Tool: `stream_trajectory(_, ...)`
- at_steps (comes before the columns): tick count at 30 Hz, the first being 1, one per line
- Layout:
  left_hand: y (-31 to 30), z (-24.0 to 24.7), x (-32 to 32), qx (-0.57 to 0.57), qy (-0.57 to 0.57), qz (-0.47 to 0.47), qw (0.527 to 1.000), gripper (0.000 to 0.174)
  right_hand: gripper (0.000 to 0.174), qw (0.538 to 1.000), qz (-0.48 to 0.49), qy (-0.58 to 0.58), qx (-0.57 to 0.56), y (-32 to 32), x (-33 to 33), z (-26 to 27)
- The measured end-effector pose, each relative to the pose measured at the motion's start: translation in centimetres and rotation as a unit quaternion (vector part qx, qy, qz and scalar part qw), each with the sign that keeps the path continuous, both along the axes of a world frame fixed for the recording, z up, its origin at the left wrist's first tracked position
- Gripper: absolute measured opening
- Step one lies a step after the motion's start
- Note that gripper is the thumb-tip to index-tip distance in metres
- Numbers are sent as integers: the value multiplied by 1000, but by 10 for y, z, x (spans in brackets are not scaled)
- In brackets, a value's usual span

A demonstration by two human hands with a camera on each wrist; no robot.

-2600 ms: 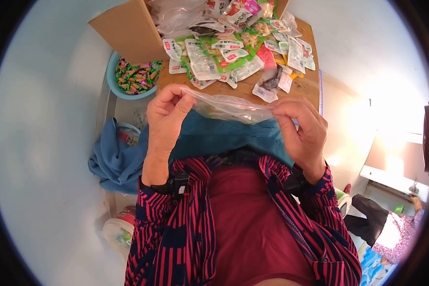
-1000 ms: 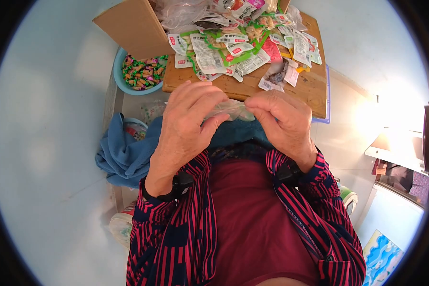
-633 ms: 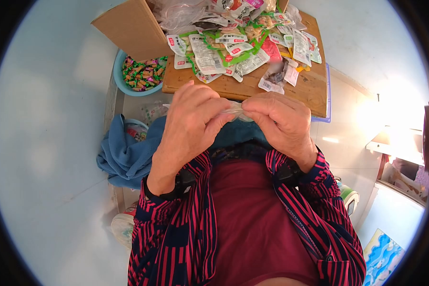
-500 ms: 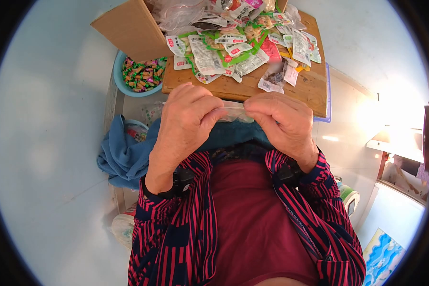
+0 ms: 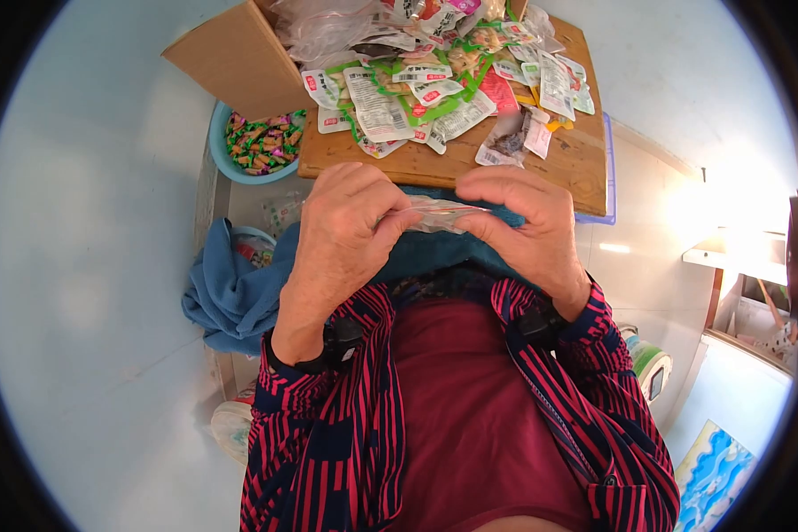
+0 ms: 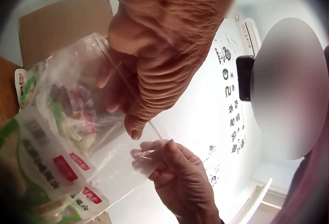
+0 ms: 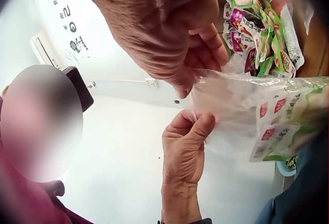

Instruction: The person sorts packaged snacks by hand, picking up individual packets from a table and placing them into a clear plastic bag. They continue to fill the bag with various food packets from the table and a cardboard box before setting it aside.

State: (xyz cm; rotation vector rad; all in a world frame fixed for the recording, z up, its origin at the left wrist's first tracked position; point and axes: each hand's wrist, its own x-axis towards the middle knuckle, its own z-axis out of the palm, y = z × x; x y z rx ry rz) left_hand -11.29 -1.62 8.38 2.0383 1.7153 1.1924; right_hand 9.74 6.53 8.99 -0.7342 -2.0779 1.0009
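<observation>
A clear plastic zip bag point(image 5: 441, 214) is held in front of my chest, just below the wooden table point(image 5: 585, 164). My left hand point(image 5: 388, 218) pinches its left end and my right hand point(image 5: 475, 218) pinches its right end, with only a short strip showing between them. In the left wrist view my left hand point(image 6: 134, 112) grips the bag's top edge point(image 6: 123, 82) while the right hand point(image 6: 149, 154) pinches it lower down. From the right wrist, my right hand point(image 7: 187, 82) and left hand point(image 7: 198, 121) hold the bag point(image 7: 241, 116) at one edge.
Many snack packets point(image 5: 434, 84) lie heaped on the table beside an open cardboard box point(image 5: 239, 58). A blue bowl of wrapped candies point(image 5: 255, 142) sits left of the table. A blue cloth point(image 5: 230, 288) lies over my lap. Tubs point(image 5: 647, 363) stand on the floor.
The hands held the bag stretched wide, then came close together along its top edge. In the last half second they have drawn slightly apart, showing more of the bag.
</observation>
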Motion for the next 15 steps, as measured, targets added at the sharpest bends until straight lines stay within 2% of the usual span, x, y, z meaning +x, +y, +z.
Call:
stream_trajectory(1, 0, 0, 1, -1, 1, 2, 1000, 19, 18, 1000, 30, 5, -3, 1, 1, -2)
stream_trajectory(15, 0, 6, 0, -6, -11, -34, 999, 19, 11, 1000, 14, 18, -17, 0, -1, -5)
